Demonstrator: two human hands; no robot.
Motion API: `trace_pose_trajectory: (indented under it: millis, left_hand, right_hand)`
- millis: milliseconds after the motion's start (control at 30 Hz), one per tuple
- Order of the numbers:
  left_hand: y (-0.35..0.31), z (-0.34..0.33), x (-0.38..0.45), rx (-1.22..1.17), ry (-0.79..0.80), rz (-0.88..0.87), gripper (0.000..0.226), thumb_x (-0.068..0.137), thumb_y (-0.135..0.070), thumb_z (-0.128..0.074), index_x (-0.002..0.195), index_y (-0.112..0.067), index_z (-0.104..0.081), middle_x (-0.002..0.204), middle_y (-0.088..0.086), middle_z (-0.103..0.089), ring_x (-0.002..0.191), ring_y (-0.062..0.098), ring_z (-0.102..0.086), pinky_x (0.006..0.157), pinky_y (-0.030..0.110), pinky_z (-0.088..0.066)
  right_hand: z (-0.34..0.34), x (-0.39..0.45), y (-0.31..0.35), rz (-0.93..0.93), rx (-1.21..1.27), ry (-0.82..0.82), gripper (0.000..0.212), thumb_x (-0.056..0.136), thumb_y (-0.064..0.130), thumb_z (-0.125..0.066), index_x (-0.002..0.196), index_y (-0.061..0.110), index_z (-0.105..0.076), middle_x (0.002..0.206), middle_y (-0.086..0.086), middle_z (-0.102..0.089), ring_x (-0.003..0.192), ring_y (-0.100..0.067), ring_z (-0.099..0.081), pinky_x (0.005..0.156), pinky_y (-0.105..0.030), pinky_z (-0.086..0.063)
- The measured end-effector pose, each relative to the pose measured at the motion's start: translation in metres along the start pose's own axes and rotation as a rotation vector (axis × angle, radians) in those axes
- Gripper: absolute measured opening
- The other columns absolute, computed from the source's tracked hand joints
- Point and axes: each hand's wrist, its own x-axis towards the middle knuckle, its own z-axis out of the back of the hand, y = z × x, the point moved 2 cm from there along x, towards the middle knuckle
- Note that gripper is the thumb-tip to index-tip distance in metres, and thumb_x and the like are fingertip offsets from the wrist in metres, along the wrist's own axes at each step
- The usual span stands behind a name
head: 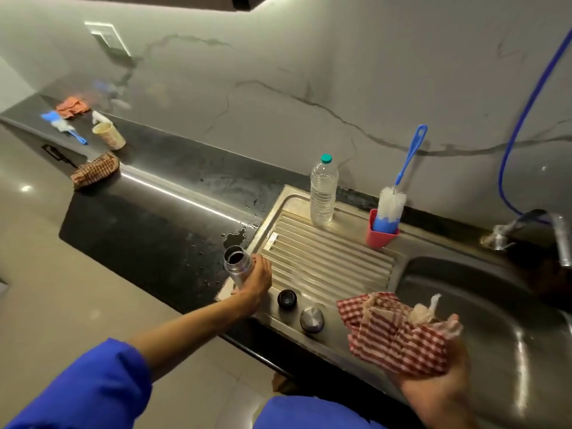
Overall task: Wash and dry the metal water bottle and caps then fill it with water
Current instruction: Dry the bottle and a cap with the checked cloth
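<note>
left hand gripping metal bottle, right hand holding cloth

Open metal bottle upright at drainboard's left edge, black cap and steel cap beside it

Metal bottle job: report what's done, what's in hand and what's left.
Done, apparently: washing. The two caps lie off the bottle on the drainboard, with water spots on the counter nearby.
In hand: drying. The left hand grips the open metal bottle upright; the right hand holds the checked cloth.
Left: filling and capping. I can't tell whether the bottle is dry inside.
</note>
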Motion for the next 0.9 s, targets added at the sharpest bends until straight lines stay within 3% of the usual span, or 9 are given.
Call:
trace_pose_trajectory:
  millis: [67, 133, 233, 333, 400, 500, 700, 800, 900]
  left_hand:
    - [-0.003, -0.001, -0.007, 0.043, 0.034, -0.039, 0.08, 0.061, -0.013, -0.096, 0.11, 0.017, -0.041, 0.111, 0.037, -0.051, 0.109, 0.043, -0.058, 0.095, 0.055, -0.05]
    - [-0.006, -0.005, -0.008, 0.081, 0.031, -0.068, 0.088, 0.061, -0.018, -0.099, 0.119, 0.014, -0.04, 0.116, 0.045, -0.045, 0.117, 0.048, -0.055, 0.1, 0.059, -0.048]
    - [-0.015, -0.014, -0.008, 0.183, -0.056, -0.141, 0.107, 0.061, -0.018, -0.098, 0.14, 0.013, -0.034, 0.14, 0.043, -0.042, 0.132, 0.054, -0.048, 0.11, 0.062, -0.041]
    - [-0.014, -0.003, -0.007, 0.22, -0.12, -0.057, 0.095, 0.081, -0.02, -0.086, 0.151, 0.012, -0.029, 0.149, 0.039, -0.037, 0.139, 0.055, -0.038, 0.115, 0.064, -0.035]
    - [-0.025, 0.008, -0.004, 0.177, -0.22, -0.083, 0.08, 0.103, -0.023, -0.059, 0.161, 0.005, -0.012, 0.163, 0.035, -0.016, 0.151, 0.052, -0.018, 0.123, 0.06, -0.024]
    - [-0.042, 0.033, -0.004, -0.016, -0.277, -0.158, 0.07, 0.111, -0.026, -0.037, 0.165, -0.005, 0.003, 0.17, 0.026, 0.002, 0.156, 0.046, -0.007, 0.125, 0.055, -0.021]
    - [-0.065, 0.043, -0.005, -0.426, -0.174, -0.222, 0.046, 0.108, -0.03, -0.043, 0.151, -0.015, -0.036, 0.15, 0.022, -0.042, 0.137, 0.042, -0.044, 0.107, 0.049, -0.041]
    - [-0.059, 0.033, -0.003, -0.705, -0.163, -0.247, 0.039, 0.106, -0.021, -0.047, 0.143, -0.011, -0.048, 0.142, 0.017, -0.049, 0.131, 0.038, -0.05, 0.1, 0.046, -0.047]
    - [-0.036, 0.038, -0.014, -1.055, -0.201, -0.156, 0.052, 0.092, -0.023, -0.07, 0.137, -0.007, -0.05, 0.134, 0.017, -0.052, 0.123, 0.039, -0.057, 0.097, 0.046, -0.05]
  right_hand:
    - [0.008, 0.005, -0.014, 0.009, 0.056, -0.134, 0.105, 0.082, 0.079, 0.022, 0.162, 0.021, -0.016, 0.169, -0.001, -0.016, 0.157, -0.016, -0.005, 0.12, -0.038, 0.018]
    - [-0.006, 0.006, -0.026, 0.053, 0.069, -0.474, 0.091, 0.091, 0.075, 0.008, 0.158, 0.026, -0.032, 0.162, 0.002, -0.035, 0.155, -0.013, -0.015, 0.124, -0.043, 0.003]
    - [0.009, 0.012, -0.038, 0.122, 0.132, -0.821, 0.059, 0.095, 0.071, -0.036, 0.134, 0.036, -0.063, 0.151, -0.001, -0.053, 0.146, -0.025, -0.04, 0.102, -0.055, -0.044]
    - [-0.003, 0.015, -0.042, 0.188, 0.068, -0.874, 0.062, 0.096, 0.064, -0.043, 0.147, 0.031, -0.052, 0.15, -0.009, -0.053, 0.124, -0.033, -0.061, 0.093, -0.054, -0.053]
    - [-0.012, 0.017, -0.04, 0.239, 0.051, -0.94, 0.057, 0.097, 0.06, -0.044, 0.137, 0.023, -0.062, 0.132, -0.014, -0.067, 0.106, -0.035, -0.071, 0.08, -0.053, -0.06]
    - [-0.022, 0.016, -0.034, 0.276, 0.043, -0.937, 0.05, 0.097, 0.057, -0.047, 0.125, 0.022, -0.069, 0.122, -0.015, -0.072, 0.108, -0.035, -0.068, 0.084, -0.05, -0.057]
    - [-0.015, -0.007, -0.017, 0.292, 0.042, -0.962, 0.059, 0.087, 0.058, -0.057, 0.134, 0.024, -0.065, 0.129, -0.016, -0.069, 0.125, -0.038, -0.058, 0.106, -0.057, -0.043]
    - [-0.016, -0.027, 0.004, 0.308, 0.027, -0.985, 0.06, 0.08, 0.056, -0.061, 0.13, 0.025, -0.068, 0.127, -0.014, -0.07, 0.124, -0.037, -0.058, 0.104, -0.057, -0.044]
    - [-0.01, -0.054, 0.029, 0.319, 0.031, -1.042, 0.052, 0.088, 0.057, -0.057, 0.127, 0.025, -0.07, 0.124, -0.014, -0.071, 0.122, -0.037, -0.06, 0.101, -0.056, -0.047]
